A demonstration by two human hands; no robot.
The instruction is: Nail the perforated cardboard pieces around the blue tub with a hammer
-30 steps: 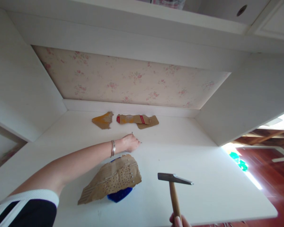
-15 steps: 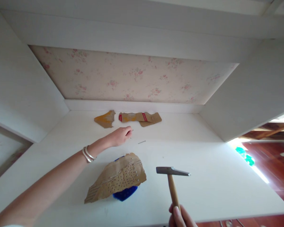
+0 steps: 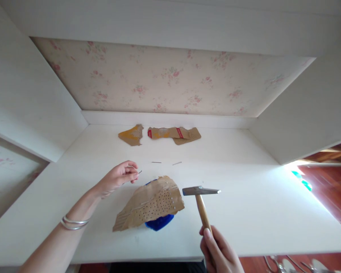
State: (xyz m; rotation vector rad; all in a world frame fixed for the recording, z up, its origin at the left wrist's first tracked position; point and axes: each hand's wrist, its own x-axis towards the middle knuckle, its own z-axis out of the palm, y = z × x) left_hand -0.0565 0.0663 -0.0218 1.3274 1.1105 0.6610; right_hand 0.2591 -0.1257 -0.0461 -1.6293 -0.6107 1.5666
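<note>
Between thumb and fingers, my left hand pinches a small nail. My right hand is wrapped round the wooden handle of a hammer, its metal head level above the table. Between my hands lies a torn piece of cardboard with rows of holes and several nail heads near its right edge. The cardboard rests over a blue object, mostly hidden beneath it. Beyond it, one nail and another nail lie on the table.
At the back of the white table lie a torn cardboard scrap and a cardboard strip with red marks. White panels enclose both sides, and a floral-papered wall stands behind. Reddish flooring shows at the right.
My left hand has drawn back toward me and left from the far nails, with a nail in its fingertips. The hammer stays in my right hand, and the view has shifted slightly.
</note>
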